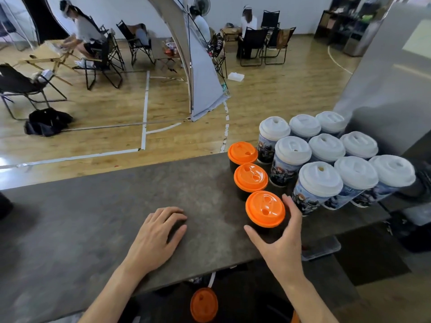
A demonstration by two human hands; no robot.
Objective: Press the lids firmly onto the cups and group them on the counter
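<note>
Three dark cups with orange lids stand in a row on the grey counter [116,217]. The nearest orange-lidded cup [265,209] has my right hand [279,243] curved around its side, thumb on the left and fingers on the right. Behind it stand the second orange-lidded cup [251,177] and the third [242,153]. Several printed cups with white lids [320,179] are grouped to the right. My left hand [156,236] rests flat on the counter, fingers loosely bent, holding nothing.
Another orange lid [204,304] shows below the counter's near edge. A grey panel [384,89] rises behind the white-lidded cups. Beyond the counter lie a wooden floor, folding chairs [102,59] and seated people.
</note>
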